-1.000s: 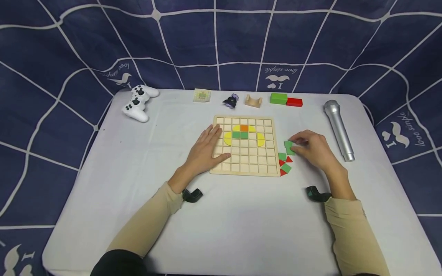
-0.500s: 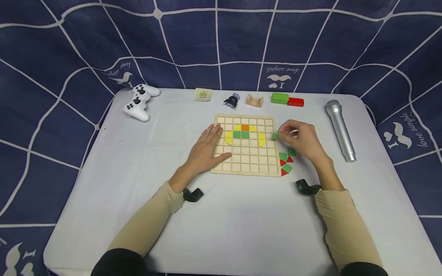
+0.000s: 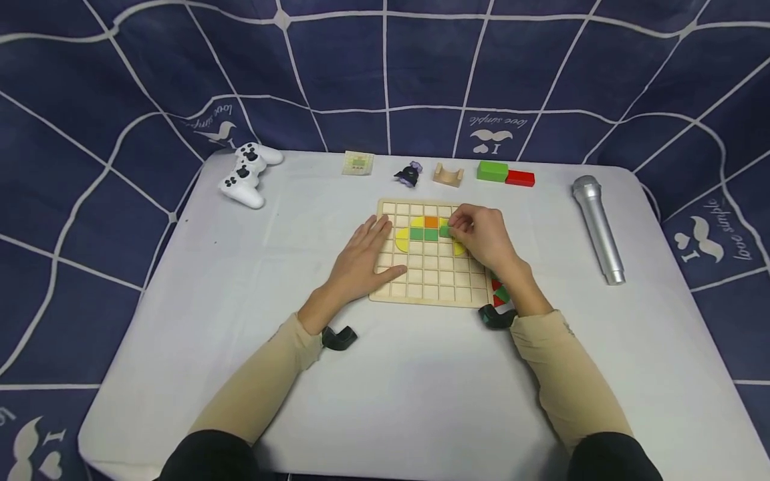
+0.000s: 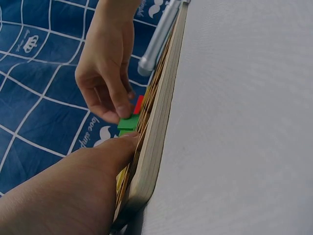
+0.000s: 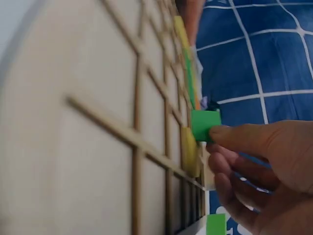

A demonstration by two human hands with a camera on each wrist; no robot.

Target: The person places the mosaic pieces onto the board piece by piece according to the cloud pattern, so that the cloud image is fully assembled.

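My right hand pinches a green square tile between thumb and fingertips, over the upper right part of a wooden grid board. In the head view the tile sits close to the cell right of two green tiles set in the board. An orange tile lies in the row above, with yellow rounded tiles to its sides. My left hand rests flat over the board's left edge, fingers straight and thumb out over the cells.
Red and green tiles lie at the board's lower right, partly hidden by my right wrist. Along the back stand a white game controller, a card, a small dark figure, a wooden piece, a green block, a red block and a silver microphone.
My right hand has picked up a green tile from the loose ones right of the board and carried it left over the grid. My left hand stays on the board.
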